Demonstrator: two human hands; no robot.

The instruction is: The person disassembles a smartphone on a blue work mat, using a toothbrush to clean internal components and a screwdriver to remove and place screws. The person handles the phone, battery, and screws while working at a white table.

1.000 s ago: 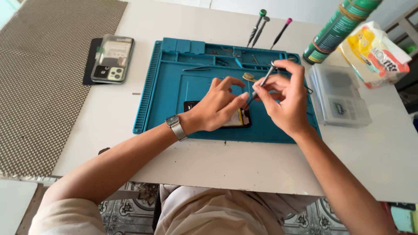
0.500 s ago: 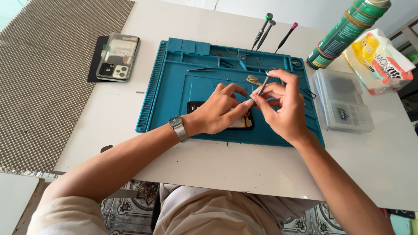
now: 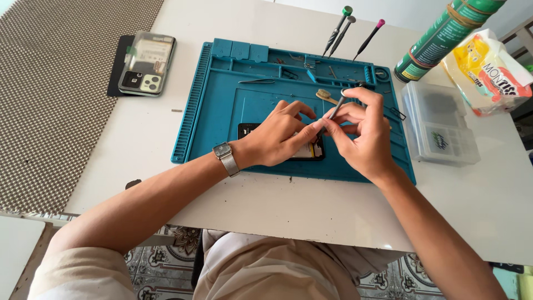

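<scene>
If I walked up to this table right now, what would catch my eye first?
Probably the big teal work mat in the middle of the white table, where both hands meet over a dark opened phone. The right hand pinches a slim screwdriver; the left hand steadies its tip. Three more screwdrivers lie beyond the mat.

Teal blue repair mat point(image 3: 222, 105) on a plain white table point(image 3: 266, 205), with a brown-and-cream woven dotted placemat point(image 3: 55, 94) off to the side. Green, grey and pink caps on the black-shafted screwdrivers point(image 3: 343, 25), green spray can point(image 3: 444, 36) with orange bands, yellow-and-red packet point(image 3: 491, 69), clear plastic organiser box point(image 3: 438, 125). Silver wristwatch point(image 3: 226, 157), grey screwdriver point(image 3: 333, 111) between the fingers, black phone point(image 3: 277, 141) with a pale yellowish inside, and grey-white floral floor tiles point(image 3: 161, 261).
</scene>
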